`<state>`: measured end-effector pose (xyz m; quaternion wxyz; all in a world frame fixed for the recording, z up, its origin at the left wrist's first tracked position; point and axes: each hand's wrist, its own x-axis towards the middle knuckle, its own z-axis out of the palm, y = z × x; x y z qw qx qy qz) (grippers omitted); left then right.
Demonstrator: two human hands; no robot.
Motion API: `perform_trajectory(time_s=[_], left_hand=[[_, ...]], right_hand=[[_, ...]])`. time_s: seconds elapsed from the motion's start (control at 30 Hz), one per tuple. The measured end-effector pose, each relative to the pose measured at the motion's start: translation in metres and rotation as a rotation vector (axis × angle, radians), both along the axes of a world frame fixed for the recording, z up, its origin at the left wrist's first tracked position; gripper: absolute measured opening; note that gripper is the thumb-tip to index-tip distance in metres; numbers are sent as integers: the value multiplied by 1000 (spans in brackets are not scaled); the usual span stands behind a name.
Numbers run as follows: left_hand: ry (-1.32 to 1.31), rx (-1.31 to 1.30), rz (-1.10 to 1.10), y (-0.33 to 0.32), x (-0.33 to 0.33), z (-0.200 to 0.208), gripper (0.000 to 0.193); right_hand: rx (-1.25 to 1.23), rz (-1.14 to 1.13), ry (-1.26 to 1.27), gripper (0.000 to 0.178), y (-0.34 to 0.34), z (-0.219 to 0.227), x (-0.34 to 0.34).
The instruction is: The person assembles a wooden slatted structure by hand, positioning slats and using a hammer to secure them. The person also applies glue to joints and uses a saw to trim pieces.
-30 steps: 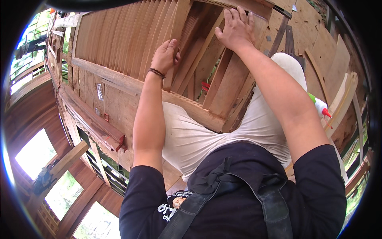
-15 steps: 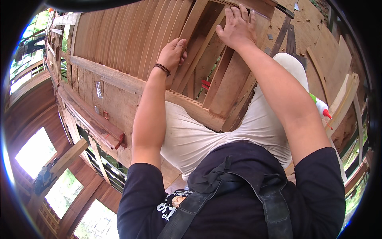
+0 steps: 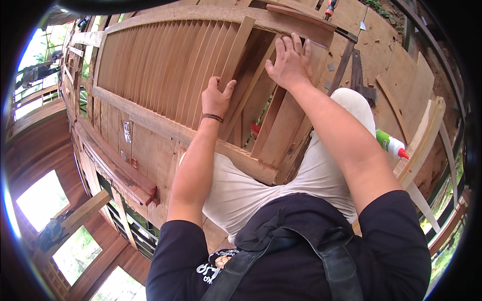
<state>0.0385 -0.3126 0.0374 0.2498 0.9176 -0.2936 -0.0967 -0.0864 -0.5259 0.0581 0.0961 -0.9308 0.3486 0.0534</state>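
A wooden louvre frame (image 3: 143,111) lies in front of me, its left part filled with a row of thin upright slats (image 3: 160,70). At the end of that row a loose-looking wooden slat (image 3: 238,46) leans, its far end overlapping the far rail. My left hand (image 3: 216,102) is at this slat's near part, thumb on one side and fingers on the other; the fingers' undersides are hidden. My right hand (image 3: 290,62) lies with fingers spread over the frame's right end, near the far rail. Between my hands, the frame has an open gap with boards in it.
A green and white glue bottle (image 3: 391,144) with a red tip is beside my right knee. A handsaw (image 3: 357,70) and a clamp bar (image 3: 346,34) lie at the right. A screwdriver-like handle (image 3: 330,9) shows at the far edge. Dark red moulded timber (image 3: 118,163) rests at left.
The view has shifted, bringing the far rail into sight. My left hand's thumb and index finger have spread apart around the slat. My right hand stays on the frame's right end.
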Motion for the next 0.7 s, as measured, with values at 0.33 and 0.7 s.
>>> perform_trajectory(time_s=[0.33, 0.7], left_hand=[[-350, 208, -171, 4, 1, 17, 52], [-417, 79, -303, 18, 17, -16, 58]], right_hand=[[-25, -16, -37, 74, 2, 0, 0], [-57, -3, -56, 72, 1, 1, 0]])
